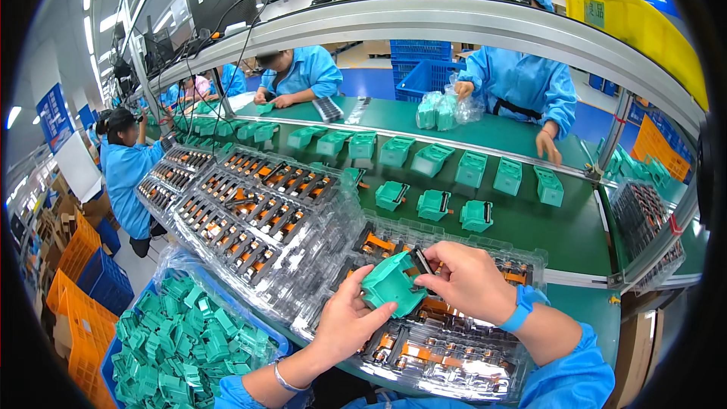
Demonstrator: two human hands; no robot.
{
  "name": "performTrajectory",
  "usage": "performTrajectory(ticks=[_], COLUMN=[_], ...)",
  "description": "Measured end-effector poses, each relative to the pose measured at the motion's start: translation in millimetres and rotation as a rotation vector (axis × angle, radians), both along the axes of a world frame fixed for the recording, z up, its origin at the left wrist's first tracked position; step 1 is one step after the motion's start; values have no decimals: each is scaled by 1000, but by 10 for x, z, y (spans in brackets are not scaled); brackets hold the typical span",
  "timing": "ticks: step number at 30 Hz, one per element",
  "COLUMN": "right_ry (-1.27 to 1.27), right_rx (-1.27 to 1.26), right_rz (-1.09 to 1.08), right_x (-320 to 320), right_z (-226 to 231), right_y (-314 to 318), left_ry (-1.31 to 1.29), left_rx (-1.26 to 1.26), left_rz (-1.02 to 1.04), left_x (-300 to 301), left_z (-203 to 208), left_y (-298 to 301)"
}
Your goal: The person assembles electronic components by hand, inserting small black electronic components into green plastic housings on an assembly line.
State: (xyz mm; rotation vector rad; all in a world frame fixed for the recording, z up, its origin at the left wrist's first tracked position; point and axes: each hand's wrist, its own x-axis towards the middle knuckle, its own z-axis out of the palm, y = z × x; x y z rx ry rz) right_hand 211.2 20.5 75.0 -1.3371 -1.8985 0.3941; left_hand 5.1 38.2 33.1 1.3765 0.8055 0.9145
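My left hand point(350, 316) grips a green plastic housing point(392, 288), tilted with its open side facing up and right. Thumb and fingers of my right hand point(463, 280) pinch a small black part point(421, 260) at the housing's right edge. Whether the two pieces touch or fit together I cannot tell. Right below both hands lies a clear plastic tray point(485, 386) with rows of black parts that carry orange flat strips. At lower left, a blue crate point(283, 339) is heaped with loose green housings point(185, 341).
Green housings point(471, 170) stand in rows on the green conveyor belt point(560, 235). More stacked clear trays point(250, 212) lie to the left. A metal frame rail point(424, 19) crosses overhead. Across the belt, a person in blue point(522, 91) reaches toward it. Orange crates point(83, 326) stand at left.
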Motion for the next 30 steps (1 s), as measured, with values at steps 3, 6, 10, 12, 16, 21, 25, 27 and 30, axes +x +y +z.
performTrajectory(ticks=[3,6,10,12,16,21,25,27,30], right_ry=[26,120,284,294,286,309,293,288,228], right_rx=[-67,-175,-350,-364,-426,-461,-490,-504,-437], right_rz=[14,57,119,124,163,180,192,179,141], right_x=[31,96,153,158,153,150,152,151,149], right_z=[-48,-153,-225,-235,-241,-152,-143,-130,-121], right_y=[50,135,180,182,170,152,144,128,84], left_ry=[-12,-42,-87,-93,-73,-47,6,-8,-67], left_rx=[-2,17,-60,-55,36,75,113,119,24], left_rz=[-6,0,2,1,1,27,-8,-13,-27], left_x=[9,0,0,13,36,51,61,76,89], left_z=[5,-9,30,47,38,23,51,59,25], left_y=[5,32,30,-9,-63,-95,-122,-127,-126])
